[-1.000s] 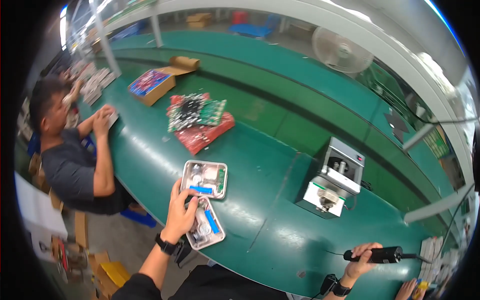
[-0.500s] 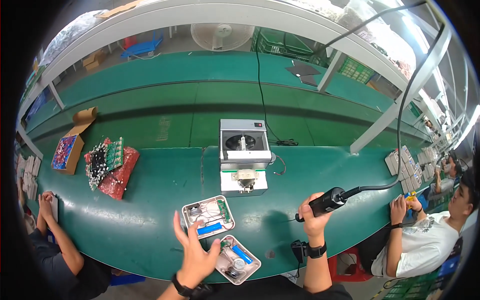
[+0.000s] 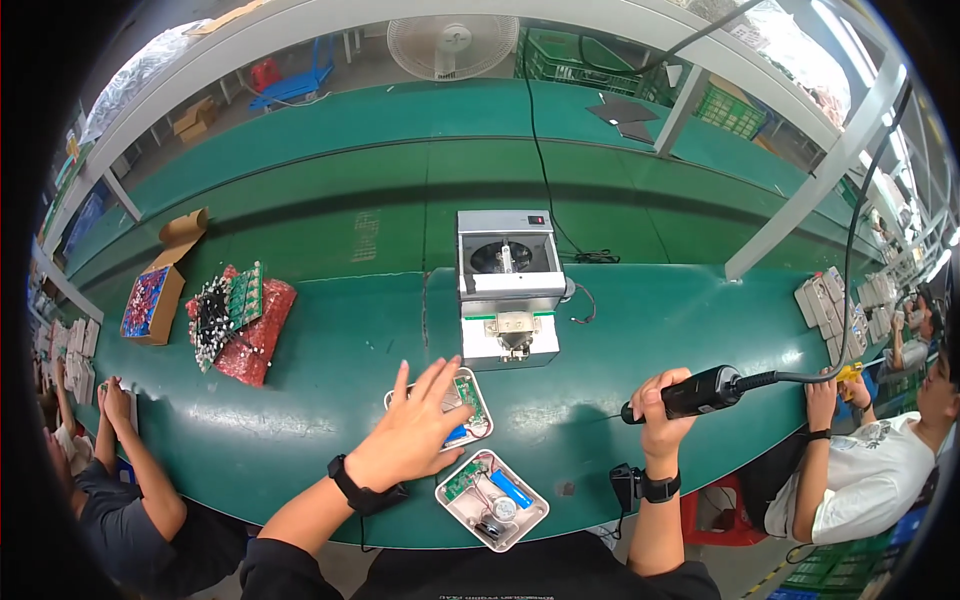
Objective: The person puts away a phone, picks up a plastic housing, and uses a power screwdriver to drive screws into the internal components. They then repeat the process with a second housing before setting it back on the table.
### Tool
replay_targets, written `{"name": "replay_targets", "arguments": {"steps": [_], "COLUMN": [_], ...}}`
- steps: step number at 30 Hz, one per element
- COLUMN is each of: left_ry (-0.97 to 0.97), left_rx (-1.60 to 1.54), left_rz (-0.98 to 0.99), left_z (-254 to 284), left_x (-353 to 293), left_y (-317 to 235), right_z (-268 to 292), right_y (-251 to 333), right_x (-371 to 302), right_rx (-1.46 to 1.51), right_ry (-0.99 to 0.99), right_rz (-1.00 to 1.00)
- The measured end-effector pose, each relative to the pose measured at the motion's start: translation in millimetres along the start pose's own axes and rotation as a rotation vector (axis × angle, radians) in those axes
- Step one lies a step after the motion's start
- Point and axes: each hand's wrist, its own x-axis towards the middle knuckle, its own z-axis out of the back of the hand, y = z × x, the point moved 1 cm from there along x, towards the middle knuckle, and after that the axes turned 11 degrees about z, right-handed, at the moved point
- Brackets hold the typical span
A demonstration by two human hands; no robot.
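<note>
My right hand [image 3: 662, 418] grips a black corded electric screwdriver [image 3: 705, 393], its thin bit pointing left above the bench. My left hand [image 3: 412, 428], fingers spread, is over the farther of two white plastic housings [image 3: 482, 439] and hides much of it; contact cannot be made out. A green circuit board [image 3: 468, 398] and part of a blue battery show there. Close to me lies the second open housing [image 3: 535, 518], with a blue battery [image 3: 511, 489], wires, a circuit board and round parts inside. Neither hand is on it.
A grey-and-white screw feeder [image 3: 510, 290] stands beyond the housings. To the left are a red bubble-wrap bag [image 3: 258, 340] with circuit boards and wired parts, and a cardboard box [image 3: 160, 305]. Co-workers sit at both sides. White housings [image 3: 832, 318] are stacked at right.
My left hand has moved forward from between the two housings to over the farther one. The screwdriver remains in my right hand, and the whole view has shifted slightly.
</note>
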Motion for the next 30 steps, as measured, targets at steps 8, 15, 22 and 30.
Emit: {"name": "replay_targets", "arguments": {"steps": [8,15,22,30], "left_ry": [-0.003,-0.027,-0.118,-0.251], "left_rx": [-0.16,-0.061,0.007,0.141], "left_rz": [0.011,0.031,0.012,-0.018], "left_z": [1.4,-13.7,-22.7,-33.9], "left_x": [8.9,23.9,21.0,21.7], "left_y": [5.2,7.2,12.9,7.8], "right_z": [-3.0,-0.7,6.0,1.6], "right_y": [-0.6,-1.8,-6.2,-2.7], "right_x": [8.5,6.1,4.9,5.3], "right_rx": [-0.018,-0.021,-0.001,0.013], "right_ry": [-0.016,-0.013,-0.026,-0.094], "right_rz": [-0.025,-0.005,0.019,0.059]}}
